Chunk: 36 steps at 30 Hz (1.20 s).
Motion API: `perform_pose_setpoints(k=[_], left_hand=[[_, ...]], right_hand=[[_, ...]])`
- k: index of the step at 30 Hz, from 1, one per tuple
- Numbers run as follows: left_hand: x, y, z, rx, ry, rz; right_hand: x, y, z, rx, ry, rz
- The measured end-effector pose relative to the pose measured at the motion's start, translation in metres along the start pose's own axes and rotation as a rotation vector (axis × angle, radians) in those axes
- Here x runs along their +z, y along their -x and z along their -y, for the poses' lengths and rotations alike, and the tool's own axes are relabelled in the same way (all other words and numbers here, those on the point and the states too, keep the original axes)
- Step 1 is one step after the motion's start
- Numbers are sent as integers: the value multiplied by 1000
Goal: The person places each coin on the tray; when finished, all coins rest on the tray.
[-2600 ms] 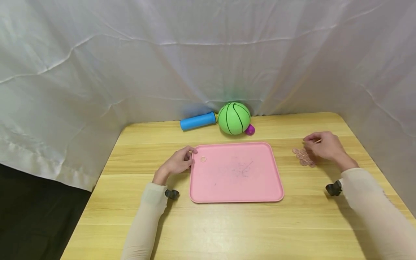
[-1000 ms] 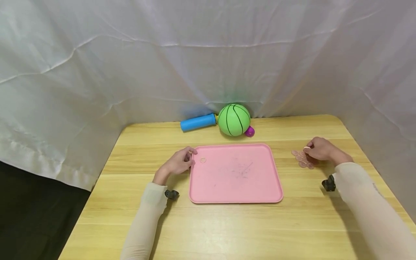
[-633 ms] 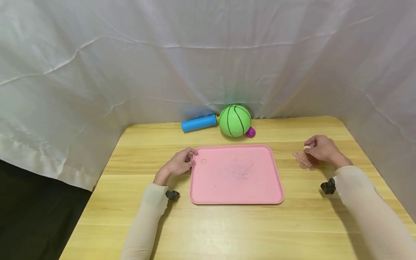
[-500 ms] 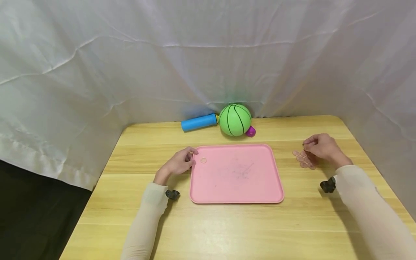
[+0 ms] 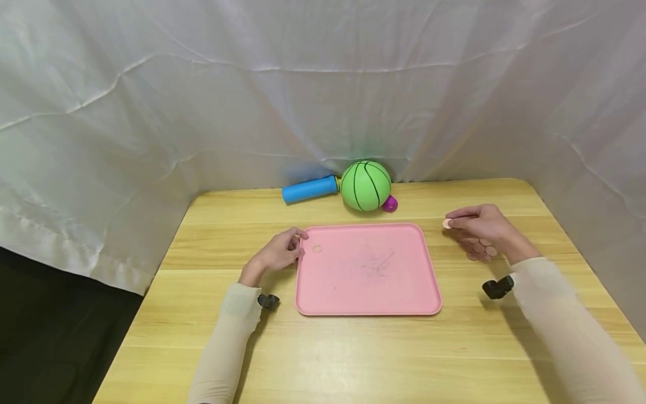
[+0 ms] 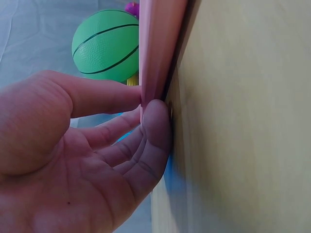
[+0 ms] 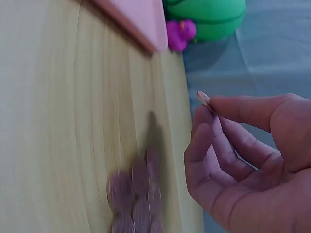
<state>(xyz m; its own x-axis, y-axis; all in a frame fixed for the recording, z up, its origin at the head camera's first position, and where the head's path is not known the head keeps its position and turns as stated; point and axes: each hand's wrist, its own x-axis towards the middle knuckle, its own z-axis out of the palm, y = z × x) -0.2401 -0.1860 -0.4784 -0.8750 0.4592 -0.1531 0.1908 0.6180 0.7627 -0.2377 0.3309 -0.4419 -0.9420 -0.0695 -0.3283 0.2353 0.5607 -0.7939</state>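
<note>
My right hand (image 5: pixel 481 221) pinches a copper-coloured coin (image 5: pixel 447 223) between thumb and fingertips, raised over the table right of the tray. In the right wrist view, the pinched coin (image 7: pixel 204 99) is seen nearly edge-on. Several more coins (image 5: pixel 481 249) lie close together on the table below this hand. A flat pink tray (image 5: pixel 368 297) lies in the middle, with a single coin (image 5: pixel 317 248) near its far left corner. At the tray's left side, my left hand (image 5: pixel 276 251) holds the rim; the left wrist view shows thumb and fingers about the tray edge (image 6: pixel 158 48).
Behind the tray, a green ball (image 5: pixel 365 186) sits by the table's back edge. A blue cylinder (image 5: pixel 310 189) with a yellow end lies to its left, and a small purple toy (image 7: pixel 180 35) touches its right. White cloth (image 5: pixel 323 101) hangs behind the wooden table (image 5: pixel 353 359).
My right hand has turned over the coins with one coin pinched, then moved left, away from the cluster towards the tray. My left hand and the tray have stayed put.
</note>
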Motion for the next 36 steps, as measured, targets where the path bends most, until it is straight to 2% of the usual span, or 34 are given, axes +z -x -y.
perform_pose_setpoints(k=[12,27,36], left_hand=[[0,-2,2,-4,-13,4],[0,-2,0,-5,1,1],[0,-2,2,-7,6,7]], right_hand=[[50,0,27,-49,-116,46],[104,-1,50,-165,2,56],[137,-5,59,-198,-66,100]])
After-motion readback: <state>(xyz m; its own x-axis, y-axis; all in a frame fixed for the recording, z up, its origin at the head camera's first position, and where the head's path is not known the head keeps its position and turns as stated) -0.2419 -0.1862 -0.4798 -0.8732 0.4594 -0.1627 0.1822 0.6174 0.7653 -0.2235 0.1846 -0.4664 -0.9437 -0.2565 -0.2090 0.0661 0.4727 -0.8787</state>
